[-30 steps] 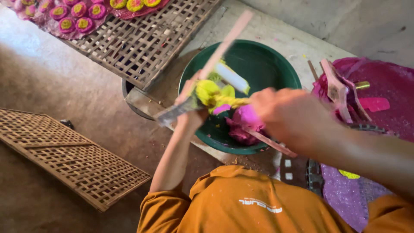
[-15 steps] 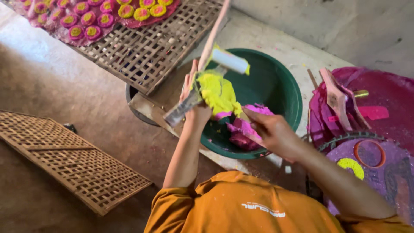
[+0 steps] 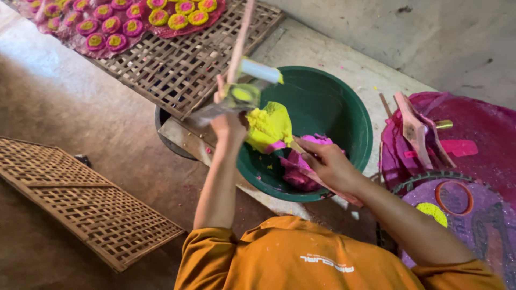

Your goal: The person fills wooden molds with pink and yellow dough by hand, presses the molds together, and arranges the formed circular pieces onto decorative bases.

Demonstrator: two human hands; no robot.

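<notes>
Left hand (image 3: 228, 126) clamped on mould (image 3: 239, 96), stick pointing up and away; right hand (image 3: 328, 161) nearer, fingers closed on spatula over dough (image 3: 269, 124) in basin (image 3: 344, 102).

Your way into the green basin (image 3: 344, 107) is open at right; dough lumps (image 3: 285, 145) & woven rack (image 3: 183, 64) block left.
</notes>
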